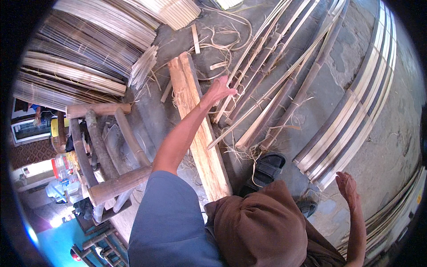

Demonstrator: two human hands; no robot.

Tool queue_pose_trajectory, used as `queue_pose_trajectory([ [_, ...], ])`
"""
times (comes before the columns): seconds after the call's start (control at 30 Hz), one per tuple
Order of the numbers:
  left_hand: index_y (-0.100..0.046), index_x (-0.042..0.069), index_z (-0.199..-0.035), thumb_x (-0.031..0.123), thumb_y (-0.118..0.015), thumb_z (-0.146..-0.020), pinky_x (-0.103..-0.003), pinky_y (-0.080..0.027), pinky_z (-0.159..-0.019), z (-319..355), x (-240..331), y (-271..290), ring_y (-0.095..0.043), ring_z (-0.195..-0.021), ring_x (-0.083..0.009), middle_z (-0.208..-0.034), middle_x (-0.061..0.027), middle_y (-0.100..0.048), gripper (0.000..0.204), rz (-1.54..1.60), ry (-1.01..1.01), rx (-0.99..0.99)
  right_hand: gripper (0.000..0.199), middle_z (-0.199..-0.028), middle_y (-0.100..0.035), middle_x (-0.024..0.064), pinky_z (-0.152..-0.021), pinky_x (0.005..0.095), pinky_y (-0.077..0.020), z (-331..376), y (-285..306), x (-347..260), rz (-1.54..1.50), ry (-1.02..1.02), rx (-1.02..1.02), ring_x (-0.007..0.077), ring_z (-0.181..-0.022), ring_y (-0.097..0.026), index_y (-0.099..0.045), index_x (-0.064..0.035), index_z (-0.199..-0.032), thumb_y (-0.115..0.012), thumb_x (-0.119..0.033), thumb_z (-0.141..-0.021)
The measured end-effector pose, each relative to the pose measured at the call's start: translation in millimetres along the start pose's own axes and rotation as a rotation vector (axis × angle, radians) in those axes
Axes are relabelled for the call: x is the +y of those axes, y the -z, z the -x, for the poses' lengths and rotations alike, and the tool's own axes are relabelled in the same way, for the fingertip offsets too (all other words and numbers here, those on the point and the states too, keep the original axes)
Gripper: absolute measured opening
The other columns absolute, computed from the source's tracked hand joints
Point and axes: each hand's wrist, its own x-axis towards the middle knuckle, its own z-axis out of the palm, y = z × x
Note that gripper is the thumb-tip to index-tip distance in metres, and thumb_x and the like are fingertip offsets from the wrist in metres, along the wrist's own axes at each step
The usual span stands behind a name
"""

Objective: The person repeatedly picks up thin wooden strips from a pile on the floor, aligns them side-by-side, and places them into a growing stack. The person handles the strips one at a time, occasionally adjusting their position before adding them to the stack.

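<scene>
My left hand [219, 90] reaches out over the floor, its thumb and fingers closed about a thin pale bamboo strip [249, 53] in a loose bundle. Curly shavings hang by the fingertips. Beneath my left forearm lies a long, thick wooden plank [184, 84]. Darker split bamboo lengths [289, 89] with frayed ends lie beside the bundle. Off to the right, my right hand [348, 189] is raised with its fingers loosely bent and apart, and nothing shows in it. It is nearest to the near end of a row of long flat bamboo slats [351, 111].
A bamboo stool frame [109, 184] stands at the left. Stacked bundles of slats [98, 35] fill the upper left. Shavings [227, 38] litter the concrete floor. A dark sandal [267, 169] is by my brown-clothed lap [258, 222]. More long strips [378, 224] lie at lower right.
</scene>
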Motion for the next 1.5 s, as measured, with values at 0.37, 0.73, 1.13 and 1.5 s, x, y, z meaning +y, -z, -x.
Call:
queue_pose_trajectory([
  [0.37, -0.065, -0.006, -0.098, 0.029, -0.080, -0.065, -0.041, -0.052, -0.078, -5, -5, -5, -0.067, -0.091, -0.0315, -0.096, -0.0237, -0.068, 0.050, -0.025, 0.079, 0.015, 0.027, -0.103, -0.066, 0.0214, -0.083, 0.0453, -0.0528, 0, -1, 4, 0.027, 0.005, 0.012, 0.0382, -0.095, -0.064, -0.066, -0.0051, -0.113, -0.058, -0.021, -0.092],
  [0.73, -0.067, -0.003, -0.094, 0.031, -0.076, -0.071, -0.042, -0.052, -0.076, -33, 10, 7, -0.068, -0.085, -0.0334, -0.088, -0.0225, -0.069, 0.043, -0.023, 0.077, 0.092, 0.026, -0.096, -0.067, 0.0196, -0.079, 0.0462, -0.0517, -3, 0, -3, 0.025, -0.019, -0.017, 0.0384, -0.092, -0.064, -0.066, -0.0047, -0.111, -0.058, -0.021, -0.092],
  [1.13, -0.055, 0.007, -0.112, 0.024, -0.074, -0.080, -0.046, -0.046, -0.084, 17, 49, -3, -0.054, -0.105, -0.0339, -0.109, -0.0155, -0.050, 0.041, -0.093, -0.171, 0.447, 0.029, -0.104, -0.066, 0.0195, -0.082, 0.0462, -0.0528, -10, 7, 0, 0.047, -0.065, -0.065, 0.0381, -0.096, -0.065, -0.066, -0.0067, -0.115, -0.058, -0.024, -0.093],
  [1.5, -0.056, 0.002, -0.103, 0.010, -0.061, -0.083, -0.045, -0.048, -0.082, 26, 66, -75, -0.054, -0.105, -0.0311, -0.109, -0.0145, -0.049, 0.022, -0.631, -0.250, 0.279, 0.027, -0.098, -0.068, 0.0197, -0.080, 0.0468, -0.0544, -14, 5, -5, -0.007, -0.008, 0.059, 0.0379, -0.091, -0.066, -0.067, -0.0086, -0.112, -0.059, -0.023, -0.091],
])
